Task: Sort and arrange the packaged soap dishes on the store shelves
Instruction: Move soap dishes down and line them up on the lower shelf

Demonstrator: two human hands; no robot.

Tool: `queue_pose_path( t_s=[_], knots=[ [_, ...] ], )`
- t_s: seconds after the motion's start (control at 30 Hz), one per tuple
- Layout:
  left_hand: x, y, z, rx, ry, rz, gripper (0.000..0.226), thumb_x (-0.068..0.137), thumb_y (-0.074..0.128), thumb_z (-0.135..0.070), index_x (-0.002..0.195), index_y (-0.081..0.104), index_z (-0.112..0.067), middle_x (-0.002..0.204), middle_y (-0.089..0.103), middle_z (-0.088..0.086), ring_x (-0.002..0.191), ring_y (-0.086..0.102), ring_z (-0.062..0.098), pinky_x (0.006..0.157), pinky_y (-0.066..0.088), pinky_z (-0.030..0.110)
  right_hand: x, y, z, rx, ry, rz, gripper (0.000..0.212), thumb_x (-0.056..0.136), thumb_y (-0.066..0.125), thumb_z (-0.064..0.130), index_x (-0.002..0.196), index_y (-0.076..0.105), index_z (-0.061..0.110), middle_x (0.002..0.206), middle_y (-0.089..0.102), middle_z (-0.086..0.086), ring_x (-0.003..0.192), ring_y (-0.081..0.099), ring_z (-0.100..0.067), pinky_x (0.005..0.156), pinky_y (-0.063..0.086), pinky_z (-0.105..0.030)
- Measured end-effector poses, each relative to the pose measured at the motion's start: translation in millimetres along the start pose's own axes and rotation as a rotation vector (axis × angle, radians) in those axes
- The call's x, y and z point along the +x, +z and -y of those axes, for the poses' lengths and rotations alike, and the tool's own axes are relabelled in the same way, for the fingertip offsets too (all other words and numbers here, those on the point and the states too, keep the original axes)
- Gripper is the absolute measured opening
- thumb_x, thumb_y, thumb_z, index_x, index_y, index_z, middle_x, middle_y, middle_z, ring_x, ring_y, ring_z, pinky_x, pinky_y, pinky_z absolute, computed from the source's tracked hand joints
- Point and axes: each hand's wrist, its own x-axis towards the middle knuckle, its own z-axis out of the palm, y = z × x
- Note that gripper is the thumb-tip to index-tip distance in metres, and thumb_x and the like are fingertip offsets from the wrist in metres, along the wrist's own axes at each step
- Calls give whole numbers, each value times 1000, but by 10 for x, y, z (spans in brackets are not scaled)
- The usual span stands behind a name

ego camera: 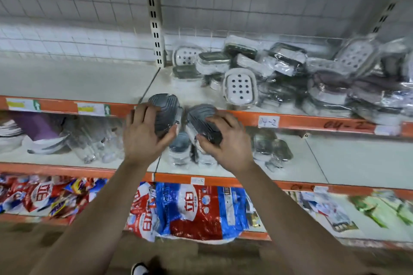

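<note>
Gripping across the rims, our left hand (pixel 143 134) curls round a grey ribbed oval plastic soap dish in clear film (pixel 166 107), our right hand (pixel 225 140) round a second grey dish (pixel 201 116) just beside it. We judge both light, stiff and slippery in the wrap. Beyond the right grip lies the jumbled pile of wrapped dishes (pixel 279 69).

Both bare arms stretch forward, hands close together, backs up. The left hand (pixel 143 129) grips the left dish (pixel 166 107); the right hand (pixel 226 140) grips the right dish (pixel 201 116).
</note>
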Motion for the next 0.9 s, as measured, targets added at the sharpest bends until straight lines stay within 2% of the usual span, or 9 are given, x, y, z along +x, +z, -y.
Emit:
queue_pose_path(
  t_s=[0.1,0.17,0.3,0.47,0.6,0.77,0.9],
  knots=[
    [-365,75,-460,-15,-13,30,62,83,51,-56,115,58,-4,120,54,19,107,49,39,88,43,47,-483,-273,-305,0,4,35,57,81,55,59,116,69,17,123,61,-4,112,59,-28,84,53,-38],
    [-586,167,-717,-30,1,69,61,83,50,-55,114,58,-4,117,53,18,104,49,36,87,44,46,-756,-414,-518,2,62,56,58,80,55,59,116,69,16,124,60,-4,114,58,-28,84,55,-40],
    [-894,431,-1085,-71,-8,181,61,83,49,-57,114,60,-6,113,54,13,103,45,28,87,43,42,-1117,-545,-937,-34,189,47,58,81,54,60,114,68,15,120,62,-4,108,61,-29,78,58,-43],
    [-1098,947,-1308,-104,-6,288,61,85,49,-58,113,60,-5,112,57,12,103,51,30,92,45,43,-1338,-416,-1423,-53,309,7,55,81,56,56,108,68,10,113,63,-7,100,62,-32,74,57,-42],
    [-1106,1485,-1398,-140,-1,264,59,87,52,-57,110,63,-4,112,60,11,105,50,26,91,45,41,-1447,-205,-1762,-45,371,-60,53,81,60,52,110,68,8,117,62,-10,105,60,-34,82,54,-45],
    [-917,2142,-1440,-158,11,179,60,87,54,-58,111,67,-4,115,62,10,116,47,26,101,43,43,-1409,43,-2005,1,416,-140,53,83,61,51,115,68,10,123,60,-9,112,58,-32,86,54,-44],
    [-710,2621,-1399,-152,13,175,58,84,56,-55,110,68,-4,114,62,12,114,50,32,98,45,44,-1350,251,-2114,39,417,-158,51,84,64,49,115,68,9,124,60,-11,114,58,-32,88,53,-48]
  ],
)
